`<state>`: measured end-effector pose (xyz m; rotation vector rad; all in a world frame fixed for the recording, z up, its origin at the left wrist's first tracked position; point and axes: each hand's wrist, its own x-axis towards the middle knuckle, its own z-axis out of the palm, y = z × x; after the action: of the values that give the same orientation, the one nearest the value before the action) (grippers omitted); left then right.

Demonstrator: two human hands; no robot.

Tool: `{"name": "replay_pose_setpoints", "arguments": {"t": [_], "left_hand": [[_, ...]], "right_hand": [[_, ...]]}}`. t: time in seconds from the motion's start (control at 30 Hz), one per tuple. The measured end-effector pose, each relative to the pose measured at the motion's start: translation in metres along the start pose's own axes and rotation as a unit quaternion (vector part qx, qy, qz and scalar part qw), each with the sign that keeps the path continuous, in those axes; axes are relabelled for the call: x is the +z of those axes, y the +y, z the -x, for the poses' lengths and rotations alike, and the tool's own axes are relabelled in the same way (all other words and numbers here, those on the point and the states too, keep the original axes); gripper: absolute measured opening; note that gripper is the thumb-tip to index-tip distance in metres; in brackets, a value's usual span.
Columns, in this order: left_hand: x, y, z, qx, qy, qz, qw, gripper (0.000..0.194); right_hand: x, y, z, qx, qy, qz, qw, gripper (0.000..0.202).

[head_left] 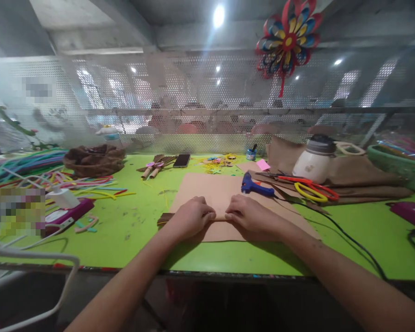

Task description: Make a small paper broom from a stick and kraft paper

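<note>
My left hand [194, 216] and my right hand [246, 213] are both closed on a thin tan roll [222, 219], which looks like rolled paper. It spans the short gap between my fingertips. Left of my left hand sticks out a dark brown fringed bundle [165, 218]; whether it joins the roll is hidden by that hand. Beneath both hands lies a flat sheet of brown paper [207, 186]. A blue glue gun [256, 186] rests on the sheet just beyond my right hand.
Scissors with orange handles [327, 190], yellow-handled scissors [309, 192] and a jar [314, 159] stand right. A phone [181, 160], fringed brown bundles [155, 166] and yellow scraps [217, 162] lie at the back. Left are a purple power strip [69, 216] and coloured stems [100, 186].
</note>
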<state>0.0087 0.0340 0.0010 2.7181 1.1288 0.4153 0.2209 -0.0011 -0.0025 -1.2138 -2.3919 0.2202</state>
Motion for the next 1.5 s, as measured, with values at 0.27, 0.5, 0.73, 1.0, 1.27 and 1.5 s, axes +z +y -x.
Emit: {"name": "replay_pose_setpoints", "arguments": {"t": [0.27, 0.5, 0.73, 1.0, 1.27, 1.5], "left_hand": [[-0.001, 0.009, 0.001, 0.015, 0.021, -0.065, 0.998, 0.037], [0.003, 0.007, -0.001, 0.005, 0.066, -0.021, 0.998, 0.027], [0.003, 0.010, -0.002, 0.036, 0.046, -0.011, 0.998, 0.024], [0.007, -0.001, -0.007, 0.035, 0.043, 0.003, 0.998, 0.027], [0.010, -0.003, -0.008, 0.029, 0.046, -0.001, 0.999, 0.025], [0.011, -0.003, -0.016, 0.021, 0.047, -0.052, 0.997, 0.030]], "right_hand": [[0.001, 0.000, 0.003, -0.025, 0.004, 0.037, 0.999, 0.034], [0.002, -0.001, 0.001, -0.029, 0.019, 0.063, 0.997, 0.035], [0.007, 0.005, -0.001, -0.022, 0.019, 0.051, 0.998, 0.034], [0.019, 0.008, -0.003, -0.001, 0.077, 0.039, 0.996, 0.020], [0.019, 0.004, -0.002, -0.038, 0.107, 0.051, 0.992, 0.017], [0.024, 0.011, -0.004, -0.060, 0.098, 0.059, 0.992, 0.019]]}}
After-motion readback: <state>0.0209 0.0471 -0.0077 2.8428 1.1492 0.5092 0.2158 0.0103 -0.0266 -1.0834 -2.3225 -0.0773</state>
